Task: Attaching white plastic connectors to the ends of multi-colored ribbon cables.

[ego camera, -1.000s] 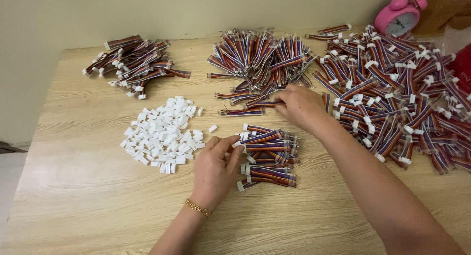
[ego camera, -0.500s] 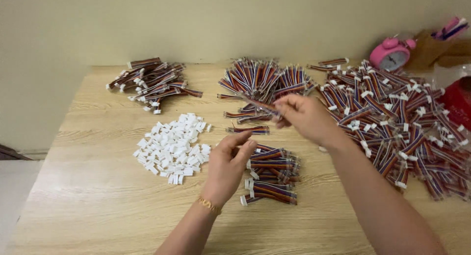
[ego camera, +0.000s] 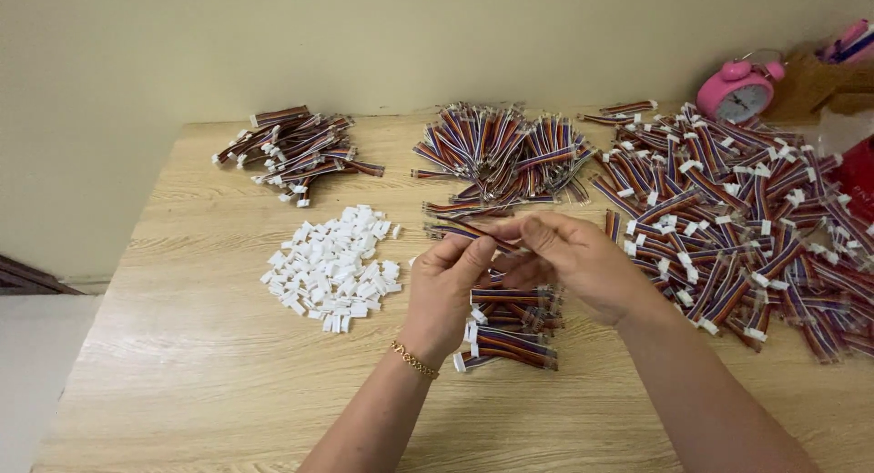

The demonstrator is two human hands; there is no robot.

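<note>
**Both hands on one ribbon cable**

I see my left hand [ego camera: 448, 286] and right hand [ego camera: 575, 259] pinching a striped ribbon cable [ego camera: 473, 229] between them, held above the small stack of finished cables [ego camera: 510, 332] on the wooden table [ego camera: 200, 382]. White connector housings [ego camera: 332, 265] lie just left; the large cable heap [ego camera: 746, 218] spreads right

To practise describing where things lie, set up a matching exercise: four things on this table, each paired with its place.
1 white connector pile
2 pink alarm clock
3 largest cable heap
4 small cable pile

A far left of the table
B far right, by the wall
C right side of the table
D near left, beside the left hand

Pairs: 1-D, 2-B, 3-C, 4-A
</note>
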